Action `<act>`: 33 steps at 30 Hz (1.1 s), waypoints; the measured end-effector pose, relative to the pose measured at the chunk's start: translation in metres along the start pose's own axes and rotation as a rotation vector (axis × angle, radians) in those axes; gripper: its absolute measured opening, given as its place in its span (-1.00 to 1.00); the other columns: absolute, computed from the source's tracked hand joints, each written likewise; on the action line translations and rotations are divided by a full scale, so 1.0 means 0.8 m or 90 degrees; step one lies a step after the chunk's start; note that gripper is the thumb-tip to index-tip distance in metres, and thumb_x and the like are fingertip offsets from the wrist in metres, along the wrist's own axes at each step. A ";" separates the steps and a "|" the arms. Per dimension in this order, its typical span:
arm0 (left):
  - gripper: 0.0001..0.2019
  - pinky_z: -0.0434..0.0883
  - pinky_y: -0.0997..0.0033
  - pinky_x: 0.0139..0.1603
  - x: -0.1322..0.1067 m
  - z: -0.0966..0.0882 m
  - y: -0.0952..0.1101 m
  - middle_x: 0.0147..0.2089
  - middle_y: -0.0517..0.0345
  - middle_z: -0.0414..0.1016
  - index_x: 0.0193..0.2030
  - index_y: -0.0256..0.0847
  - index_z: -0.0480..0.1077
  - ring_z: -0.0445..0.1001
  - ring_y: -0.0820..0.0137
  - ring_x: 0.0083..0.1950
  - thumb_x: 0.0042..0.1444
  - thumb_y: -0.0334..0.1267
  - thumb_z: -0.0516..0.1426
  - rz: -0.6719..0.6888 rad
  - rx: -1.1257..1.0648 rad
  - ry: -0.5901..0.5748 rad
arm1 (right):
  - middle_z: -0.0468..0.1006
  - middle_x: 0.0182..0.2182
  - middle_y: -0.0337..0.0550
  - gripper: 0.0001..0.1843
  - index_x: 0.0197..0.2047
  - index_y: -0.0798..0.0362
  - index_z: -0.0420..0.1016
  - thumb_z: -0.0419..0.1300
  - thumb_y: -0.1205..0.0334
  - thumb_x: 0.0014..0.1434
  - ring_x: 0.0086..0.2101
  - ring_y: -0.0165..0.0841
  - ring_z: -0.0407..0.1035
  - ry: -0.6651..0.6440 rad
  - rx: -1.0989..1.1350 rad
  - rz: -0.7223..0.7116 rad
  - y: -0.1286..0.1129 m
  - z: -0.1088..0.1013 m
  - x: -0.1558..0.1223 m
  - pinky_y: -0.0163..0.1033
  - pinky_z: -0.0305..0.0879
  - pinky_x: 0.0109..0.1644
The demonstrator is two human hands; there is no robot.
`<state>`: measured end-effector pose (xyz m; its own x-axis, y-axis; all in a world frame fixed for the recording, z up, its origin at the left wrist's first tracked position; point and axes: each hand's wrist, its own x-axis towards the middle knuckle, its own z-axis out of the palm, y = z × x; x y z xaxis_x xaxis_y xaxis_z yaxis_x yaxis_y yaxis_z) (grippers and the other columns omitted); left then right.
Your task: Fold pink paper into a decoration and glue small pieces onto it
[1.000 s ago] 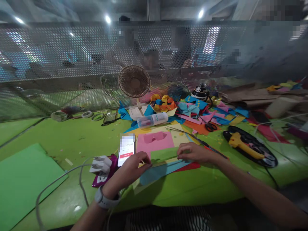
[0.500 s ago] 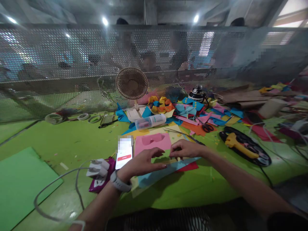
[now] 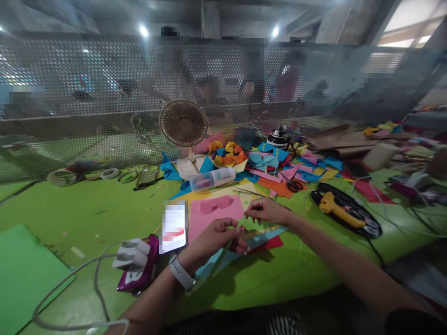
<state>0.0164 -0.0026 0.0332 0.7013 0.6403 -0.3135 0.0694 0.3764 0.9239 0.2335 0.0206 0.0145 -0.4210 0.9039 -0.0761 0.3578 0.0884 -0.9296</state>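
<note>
Perforated mesh partition (image 3: pixel 115 100) across the back, blurry people behind. Green surface (image 3: pixel 307 270) below it. Green sheet (image 3: pixel 28 279) at far left. Desk fan (image 3: pixel 183 123) near the partition, no readable brand. Yellow glue gun (image 3: pixel 342 215) lying in a black tray (image 3: pixel 320 194) at right. Pink sheet (image 3: pixel 200 221) in the middle, with a raised cut-out near its top edge. Clear bottle (image 3: pixel 213 179) on its side, label print too small to read. Phone (image 3: pixel 173 218) left of the pink sheet, screen pixelated, red bar only. Purple power strip (image 3: pixel 127 278) with white plugs, marking not legible.

Left hand (image 3: pixel 218 235) over the light-blue sheet (image 3: pixel 274 231), fingers curled, gap between thumb and index unclear; grip can't be told. Right hand (image 3: pixel 267 210) just above, thumb and index nearly together, can't tell if clamped. Green paper (image 3: pixel 250 224) lies between both hands, right by the fingertips.
</note>
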 end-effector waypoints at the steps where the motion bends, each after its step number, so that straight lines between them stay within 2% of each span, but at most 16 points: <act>1: -0.71 0.39 0.42 -0.32 0.000 0.000 0.000 -0.43 -0.01 0.55 -0.26 -0.29 0.33 0.51 0.42 -0.44 0.05 -0.08 0.16 0.000 -0.006 0.014 | 0.40 -0.59 -0.26 -0.55 -0.40 0.14 0.45 0.16 -0.15 0.00 -0.60 -0.48 0.27 0.016 -0.014 0.011 0.003 -0.004 -0.003 -0.35 0.22 -0.51; 3: -0.71 0.40 0.39 -0.24 0.001 -0.001 -0.001 -0.38 -0.02 0.56 -0.26 -0.31 0.37 0.52 0.41 -0.39 0.05 -0.08 0.16 0.006 -0.024 0.054 | 0.43 -0.58 -0.23 -0.56 -0.39 0.13 0.46 0.13 -0.14 0.03 -0.58 -0.44 0.30 0.055 -0.082 0.030 0.011 -0.017 -0.012 -0.33 0.22 -0.48; 7: -0.71 0.39 0.42 -0.17 0.003 -0.009 -0.005 -0.19 -0.02 0.54 -0.26 -0.30 0.44 0.49 0.41 -0.22 0.05 -0.07 0.16 0.025 -0.076 0.132 | 0.50 -0.49 -0.18 -0.62 -0.37 0.09 0.49 0.06 -0.06 0.12 -0.47 -0.38 0.33 0.192 -0.332 0.035 0.031 -0.059 -0.044 -0.29 0.18 -0.38; 11: -0.72 0.39 0.46 -0.24 0.008 -0.016 -0.012 -0.21 0.01 0.54 -0.21 -0.27 0.45 0.48 0.44 -0.26 0.06 -0.09 0.16 0.019 -0.132 0.161 | 0.52 -0.45 -0.17 -0.64 -0.36 0.05 0.49 0.01 -0.01 0.15 -0.45 -0.34 0.33 0.262 -0.465 0.074 0.049 -0.098 -0.074 -0.28 0.11 -0.39; 14: -0.72 0.38 0.47 -0.24 0.012 -0.019 -0.020 -0.22 0.01 0.55 -0.12 -0.25 0.43 0.50 0.44 -0.29 0.06 -0.15 0.18 0.020 -0.168 0.161 | 0.52 -0.45 -0.15 -0.65 -0.37 0.05 0.49 0.01 0.01 0.15 -0.45 -0.33 0.33 0.269 -0.504 0.108 0.059 -0.111 -0.082 -0.27 0.09 -0.40; 17: -0.71 0.38 0.48 -0.27 0.014 -0.021 -0.027 -0.26 0.03 0.55 -0.10 -0.25 0.40 0.50 0.45 -0.32 0.06 -0.17 0.19 0.021 -0.194 0.167 | 0.54 -0.43 -0.13 -0.66 -0.32 0.05 0.51 0.01 0.02 0.15 -0.42 -0.31 0.35 0.252 -0.515 0.124 0.063 -0.112 -0.080 -0.27 0.11 -0.37; 23: -0.73 0.39 0.42 -0.26 0.012 -0.021 -0.031 -0.28 -0.02 0.55 -0.20 -0.30 0.41 0.51 0.41 -0.33 0.07 -0.12 0.17 0.034 -0.209 0.192 | 0.55 -0.42 -0.15 -0.66 -0.33 0.04 0.53 0.01 0.03 0.15 -0.40 -0.31 0.37 0.232 -0.496 0.097 0.054 -0.104 -0.059 -0.29 0.14 -0.34; 28: -0.72 0.39 0.45 -0.27 0.015 -0.025 -0.033 -0.26 0.00 0.54 -0.17 -0.30 0.39 0.50 0.42 -0.31 0.06 -0.12 0.17 0.030 -0.191 0.204 | 0.56 -0.31 -0.12 -0.67 -0.25 0.06 0.52 0.01 0.07 0.18 -0.32 -0.31 0.39 0.237 -0.482 0.035 0.040 -0.095 -0.035 -0.29 0.18 -0.28; 33: -0.68 0.40 0.47 -0.29 0.018 -0.028 -0.036 -0.28 0.04 0.55 -0.13 -0.25 0.36 0.50 0.44 -0.33 0.03 -0.12 0.20 0.018 -0.189 0.222 | 0.56 -0.30 -0.12 -0.75 -0.28 0.04 0.53 0.06 0.14 0.15 -0.30 -0.31 0.39 0.141 -0.485 0.012 0.039 -0.081 -0.027 -0.29 0.21 -0.23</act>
<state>0.0085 0.0109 -0.0027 0.4164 0.8205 -0.3917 -0.1885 0.4994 0.8456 0.3076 0.0310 0.0102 -0.2616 0.9634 0.0586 0.8688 0.2615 -0.4205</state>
